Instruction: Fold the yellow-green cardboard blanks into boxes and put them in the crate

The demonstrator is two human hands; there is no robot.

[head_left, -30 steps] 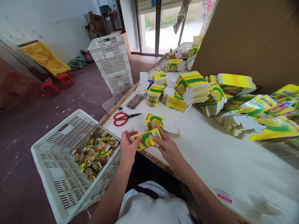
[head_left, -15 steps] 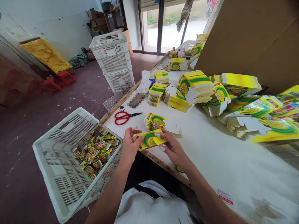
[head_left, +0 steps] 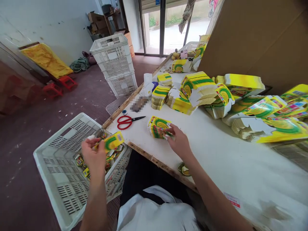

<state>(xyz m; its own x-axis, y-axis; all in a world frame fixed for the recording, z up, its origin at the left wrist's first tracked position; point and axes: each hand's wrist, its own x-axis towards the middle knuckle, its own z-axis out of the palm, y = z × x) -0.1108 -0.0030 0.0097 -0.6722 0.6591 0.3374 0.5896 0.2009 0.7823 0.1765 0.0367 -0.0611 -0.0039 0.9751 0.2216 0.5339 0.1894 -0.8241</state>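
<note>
My left hand (head_left: pixel 94 153) is over the white plastic crate (head_left: pixel 51 200), gripping a small yellow-and-green carton (head_left: pixel 114 141) between thumb and fingers. Below it, many similar cartons (head_left: pixel 86 172) lie jumbled in the crate. On the table, my right hand (head_left: pixel 178 141) pinches the right end of a small fanned stack of flat yellow cartons (head_left: pixel 155 125). Whether it has one carton or several cannot be made out. Red-handled scissors (head_left: pixel 125 122) lie left of that stack, and a small round green item (head_left: pixel 184 169) sits by the table edge under my right forearm.
Bundles of flat yellow cartons (head_left: pixel 199 85) cover the back and right of the white table (head_left: pixel 216 163). A large cardboard sheet (head_left: pixel 252 41) leans behind them. White crates (head_left: pixel 116 64) are stacked on the floor beyond the table's left edge. Red stools (head_left: pixel 67 82) stand further left.
My left hand has moved left from the table edge to above the crate, carrying the carton. My right hand has let go of that carton and reached the flat stack.
</note>
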